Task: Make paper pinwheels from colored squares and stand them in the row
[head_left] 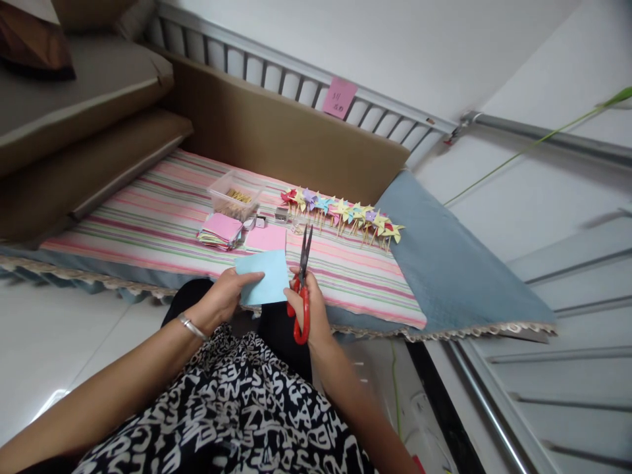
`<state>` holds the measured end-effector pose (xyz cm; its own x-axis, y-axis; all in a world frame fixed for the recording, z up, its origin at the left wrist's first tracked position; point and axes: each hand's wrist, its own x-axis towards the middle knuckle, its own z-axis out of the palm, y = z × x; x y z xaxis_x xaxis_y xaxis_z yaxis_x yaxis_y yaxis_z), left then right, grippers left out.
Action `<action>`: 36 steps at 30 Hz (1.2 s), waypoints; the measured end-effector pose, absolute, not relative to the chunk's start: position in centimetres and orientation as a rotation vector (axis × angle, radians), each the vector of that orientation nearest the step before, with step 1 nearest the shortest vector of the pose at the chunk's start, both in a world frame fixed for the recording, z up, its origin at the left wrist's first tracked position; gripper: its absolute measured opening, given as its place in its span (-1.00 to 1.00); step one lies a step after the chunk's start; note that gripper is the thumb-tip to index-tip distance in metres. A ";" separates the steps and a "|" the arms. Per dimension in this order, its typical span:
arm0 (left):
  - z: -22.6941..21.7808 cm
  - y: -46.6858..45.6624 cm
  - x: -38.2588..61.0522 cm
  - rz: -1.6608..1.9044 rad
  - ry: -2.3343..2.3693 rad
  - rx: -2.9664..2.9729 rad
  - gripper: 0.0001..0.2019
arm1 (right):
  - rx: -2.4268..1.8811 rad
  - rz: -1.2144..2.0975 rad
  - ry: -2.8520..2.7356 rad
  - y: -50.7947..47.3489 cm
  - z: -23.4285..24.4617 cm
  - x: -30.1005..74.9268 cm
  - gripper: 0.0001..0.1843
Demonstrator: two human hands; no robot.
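My left hand (226, 296) pinches the near left edge of a light blue paper square (264, 276), held above the front edge of the striped cloth (162, 220). My right hand (309, 313) grips red-handled scissors (302, 289); their blades point away from me, slightly apart, just right of the blue paper. A silver bracelet (191, 326) circles my left wrist.
On the cloth lie a stack of coloured paper squares (220, 230), a pink square (266, 237), a clear plastic box (233, 195) with small sticks, and a row of several paper pinwheels (343, 212). A cardboard sheet (286, 141) stands behind. White floor lies to the left.
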<state>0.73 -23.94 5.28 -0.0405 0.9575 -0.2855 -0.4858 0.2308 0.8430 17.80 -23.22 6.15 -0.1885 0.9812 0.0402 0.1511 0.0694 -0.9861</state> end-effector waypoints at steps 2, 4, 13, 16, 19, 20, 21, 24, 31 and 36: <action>5.5 -23.8 0.1 1.301 1.117 0.628 -0.50 | -1.161 1.309 -1.553 -23.4 6.2 18.7 -0.49; 5.9 -23.7 -0.5 1.308 1.197 0.655 -0.50 | -1.157 1.368 -1.624 -23.8 6.2 20.0 -0.46; 6.6 -23.2 -1.7 1.251 1.203 0.735 -0.58 | -1.433 1.679 -1.834 -27.9 9.3 23.1 -0.62; 6.7 -23.1 -1.7 1.248 1.223 0.752 -0.58 | -1.540 1.714 -1.867 -28.4 9.9 22.7 -0.67; 6.9 -23.1 -1.7 1.238 1.239 0.760 -0.58 | -1.578 1.729 -1.908 -28.2 10.0 22.4 -0.67; 6.9 -23.2 -1.8 1.236 1.239 0.762 -0.58 | -1.577 1.728 -1.917 -28.2 9.9 22.4 -0.66; 7.0 -23.2 -1.8 1.233 1.242 0.763 -0.59 | -1.578 1.721 -1.923 -28.1 9.8 22.4 -0.66; 6.9 -23.1 -2.0 1.222 1.236 0.763 -0.60 | -1.600 1.695 -1.930 -28.1 9.5 22.5 -0.64; 7.4 -23.5 -1.6 1.221 1.201 0.733 -0.54 | -1.602 1.710 -1.951 -28.3 10.3 22.2 -0.70; 7.9 -23.7 -1.3 1.224 1.209 0.737 -0.56 | -1.619 1.710 -1.911 -28.2 10.3 21.9 -0.71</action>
<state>-1.28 -23.70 7.93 -0.0950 0.9544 -0.2829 -0.2948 0.2445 0.9238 21.86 -28.24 10.32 -0.4255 0.7321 -0.5319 0.6096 -0.2026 -0.7664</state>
